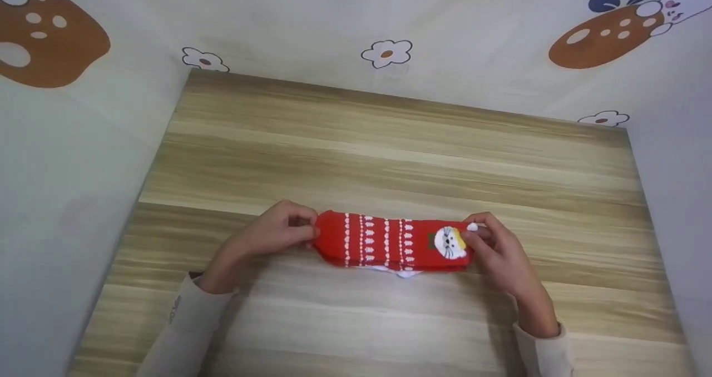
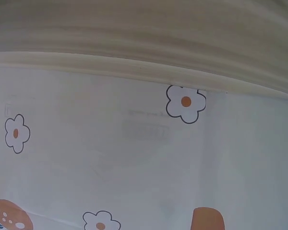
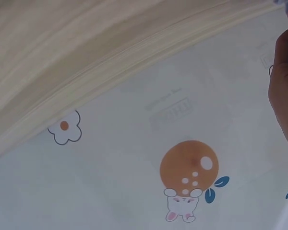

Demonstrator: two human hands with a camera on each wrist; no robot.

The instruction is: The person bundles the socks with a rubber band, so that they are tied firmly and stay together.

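Note:
A red sock (image 1: 378, 241) with white rows of hearts and small figures lies stretched sideways near the table's middle in the head view. A white cat face with a yellow patch decorates its right part. Layers show along the near edge, with a bit of white (image 1: 409, 273) poking out beneath. My left hand (image 1: 272, 229) pinches the sock's left end between thumb and fingers. At the other end, beside the cat face, my right hand (image 1: 500, 249) pinches the cloth. Part of the right hand (image 3: 285, 81) also shows at the right wrist view's edge.
A wood-grain table (image 1: 389, 143) lies under the hands. White walls (image 1: 295, 21) printed with flowers and orange fruit shapes border its back and sides. Both wrist views mostly show the table edge and the printed wall.

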